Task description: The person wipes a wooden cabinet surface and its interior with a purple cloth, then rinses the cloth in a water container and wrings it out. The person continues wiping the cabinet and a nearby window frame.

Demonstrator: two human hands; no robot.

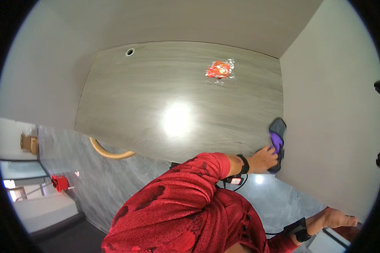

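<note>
My left hand [265,159] is at the desk's right front corner, its fingers closed on the purple middle of a dark grey and purple item [276,139]. That item lies along the side panel, and the hand covers part of it; its exact kind is unclear. Down at the lower right, my right hand [338,218] is beside the panel's lower edge, and its fingertips are hard to make out. A red item in clear plastic wrapping [220,70] lies towards the back right of the wood-grain desk [145,95].
Tall grey panels [323,110] enclose the desk's sides and back. A round cable hole [130,52] is at the back left. Beyond the front edge are a curved wooden piece [110,154], a red bucket [60,183] and cardboard boxes [29,144].
</note>
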